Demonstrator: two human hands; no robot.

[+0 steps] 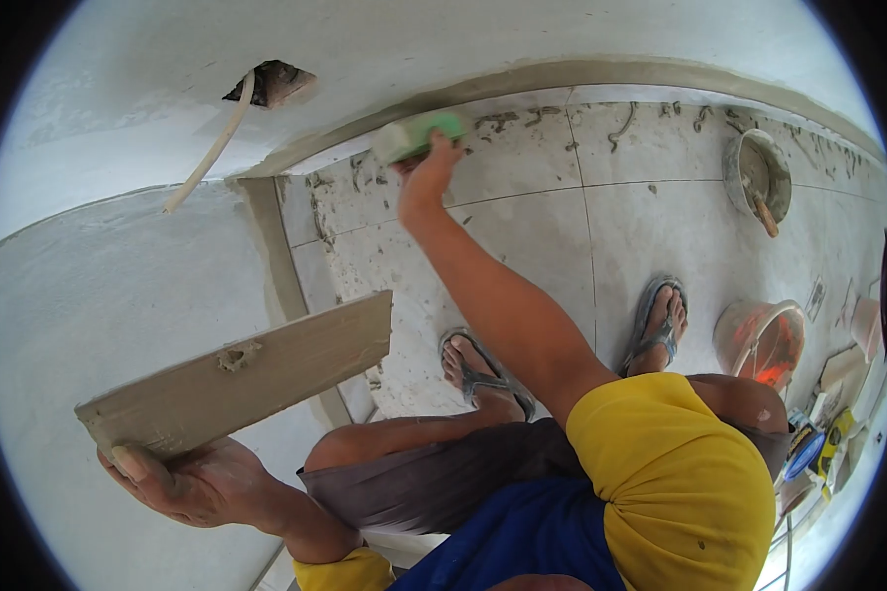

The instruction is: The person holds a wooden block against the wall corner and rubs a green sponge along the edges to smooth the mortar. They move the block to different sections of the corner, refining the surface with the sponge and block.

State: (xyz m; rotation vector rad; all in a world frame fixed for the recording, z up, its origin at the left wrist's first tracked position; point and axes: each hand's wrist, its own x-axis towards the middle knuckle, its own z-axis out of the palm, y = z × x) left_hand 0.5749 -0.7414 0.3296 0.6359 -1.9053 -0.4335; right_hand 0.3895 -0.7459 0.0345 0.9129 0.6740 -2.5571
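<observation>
The left hand [199,487] grips a tile strip [291,362], the right hand [431,179] a green sponge [411,137] near the floor's edge [522,148]. Gentle wipes seem best

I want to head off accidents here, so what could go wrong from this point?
The left hand holds the long flat strip near one end only, so it might tip or slip. If it dropped towards the feet, the bare toes in open sandals could get hurt. The grey lumps scattered on the floor might harden there or get trodden around.
</observation>
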